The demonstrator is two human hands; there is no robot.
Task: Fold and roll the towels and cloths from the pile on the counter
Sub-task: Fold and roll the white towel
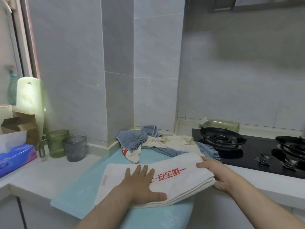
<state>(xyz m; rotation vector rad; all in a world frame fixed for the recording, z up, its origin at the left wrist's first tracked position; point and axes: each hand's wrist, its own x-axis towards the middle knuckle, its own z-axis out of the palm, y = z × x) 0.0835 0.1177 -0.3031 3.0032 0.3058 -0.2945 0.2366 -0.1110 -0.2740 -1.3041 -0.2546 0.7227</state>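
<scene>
A white towel (175,182) with red characters lies folded in layers on a light blue cloth (77,192) spread over the counter. My left hand (142,184) presses flat on the towel's left half, fingers spread. The towel's right end is gripped by my right hand (212,172), fingers on top and palm under the folded edge. Behind it sits the pile (158,142): a blue cloth (133,138) with striped edge, a stained cream cloth (173,141) and a blue striped cloth (209,151).
A black gas hob (247,151) with two burners is at the right. A green mug (56,142) and a grey cup (75,148) stand at the left, next to a tissue pack (14,159) and a cardboard box (19,128). Tiled walls close the corner.
</scene>
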